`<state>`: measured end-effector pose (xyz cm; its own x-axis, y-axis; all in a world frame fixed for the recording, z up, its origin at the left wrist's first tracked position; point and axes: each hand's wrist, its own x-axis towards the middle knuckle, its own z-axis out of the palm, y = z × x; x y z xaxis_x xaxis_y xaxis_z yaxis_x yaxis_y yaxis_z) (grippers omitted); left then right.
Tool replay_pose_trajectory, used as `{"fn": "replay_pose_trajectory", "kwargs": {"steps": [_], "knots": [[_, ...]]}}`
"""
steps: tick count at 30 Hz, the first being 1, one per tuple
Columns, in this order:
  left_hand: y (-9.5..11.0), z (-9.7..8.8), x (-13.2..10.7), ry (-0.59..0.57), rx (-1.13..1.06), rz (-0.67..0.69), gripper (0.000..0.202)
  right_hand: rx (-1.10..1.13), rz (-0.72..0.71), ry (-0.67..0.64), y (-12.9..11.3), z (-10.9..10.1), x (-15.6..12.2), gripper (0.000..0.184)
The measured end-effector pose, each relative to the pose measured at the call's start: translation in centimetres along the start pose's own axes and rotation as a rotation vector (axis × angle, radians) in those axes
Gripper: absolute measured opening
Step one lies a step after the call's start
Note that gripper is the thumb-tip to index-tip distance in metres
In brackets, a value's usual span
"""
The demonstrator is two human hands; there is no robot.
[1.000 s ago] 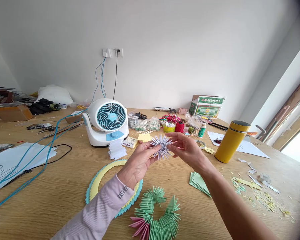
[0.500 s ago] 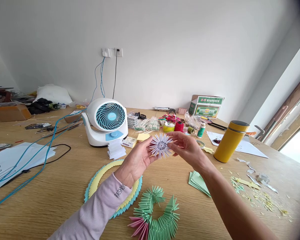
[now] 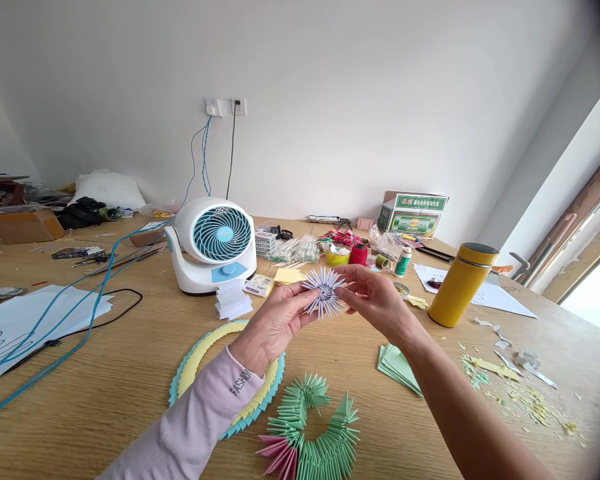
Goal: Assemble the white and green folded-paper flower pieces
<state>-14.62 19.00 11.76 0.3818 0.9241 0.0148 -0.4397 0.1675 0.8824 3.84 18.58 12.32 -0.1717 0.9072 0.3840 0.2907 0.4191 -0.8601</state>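
Observation:
A small pale lilac spiky paper ring [image 3: 323, 291] made of folded pieces is held up above the wooden table [image 3: 105, 387]. My left hand [image 3: 273, 323] pinches its left edge and my right hand [image 3: 377, 299] pinches its right edge; both are closed on it. Below lie a yellow-and-blue folded paper ring [image 3: 200, 353], a green curved folded paper piece [image 3: 320, 427] with pink pieces [image 3: 279, 455] at its end, and a stack of green paper squares [image 3: 397, 363].
A white-and-blue desk fan [image 3: 215, 243] stands behind the hands, with white paper slips [image 3: 233, 301] before it. A yellow flask [image 3: 463, 283] stands right. Blue cables [image 3: 80, 307], white sheets [image 3: 20, 323], thread spools [image 3: 359, 254], a green box [image 3: 413, 212] and paper scraps [image 3: 520, 387] lie around.
The spiky ring has turned slightly between my fingers and stays at about the same height. Both hands keep their hold.

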Motion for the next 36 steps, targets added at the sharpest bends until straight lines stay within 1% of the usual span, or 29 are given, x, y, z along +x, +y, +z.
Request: {"fn": "replay_pose_trajectory", "kwargs": {"steps": [6,10,14,20,25,28,36], "knots": [[0.22,0.21,-0.21,-0.017,0.028,0.027,0.014,-0.008,-0.018,-0.003,-0.1,0.0,-0.04,0.039],[0.27,0.34,-0.32,0.006,0.045,0.023,0.017,0.003,-0.035,-0.028,-0.25,0.02,-0.12,0.036],[0.19,0.24,-0.2,0.019,0.046,0.028,0.019,0.05,-0.015,-0.025,-0.3,-0.01,-0.18,0.037],[0.08,0.13,-0.27,0.027,0.082,0.027,0.028,0.057,0.009,0.01,-0.36,0.04,-0.24,0.026],[0.01,0.2,-0.32,0.01,0.077,0.022,0.028,0.072,0.04,0.027,-0.47,-0.02,-0.34,0.029],[0.07,0.39,-0.42,0.006,0.081,0.031,0.029,0.088,0.038,0.031,-0.53,-0.13,-0.35,0.027],[0.08,0.66,-0.67,0.005,0.08,0.037,0.028,0.099,0.058,-0.007,-0.96,-0.44,-0.31,0.029]]}}
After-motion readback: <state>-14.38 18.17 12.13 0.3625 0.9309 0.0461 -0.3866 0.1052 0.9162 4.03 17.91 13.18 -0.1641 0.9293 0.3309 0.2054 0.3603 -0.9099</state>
